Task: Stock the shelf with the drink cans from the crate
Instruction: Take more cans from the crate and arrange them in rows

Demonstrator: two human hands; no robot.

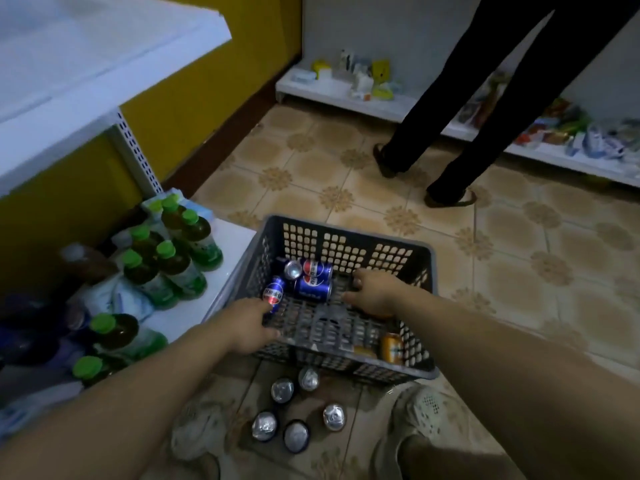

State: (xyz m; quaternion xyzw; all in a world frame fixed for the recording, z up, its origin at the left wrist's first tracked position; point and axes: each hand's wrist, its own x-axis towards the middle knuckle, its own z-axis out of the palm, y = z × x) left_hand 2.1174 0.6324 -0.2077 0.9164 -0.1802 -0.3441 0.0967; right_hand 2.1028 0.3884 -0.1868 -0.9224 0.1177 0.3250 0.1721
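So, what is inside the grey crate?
Blue cans lie in the far left corner of the crate, orange cans in the near right corner. Both hands reach in: left hand at a blue can, right hand palm down. Anything under the right hand is covered.

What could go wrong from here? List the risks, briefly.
1. Five cans stand on the floor between the crate and the person's shoes; a shifted foot could topple them.
2. The blue cans lie loose by the left hand; pulling one may roll the others.
3. Green-capped bottles crowd the low shelf, so added cans might knock them.
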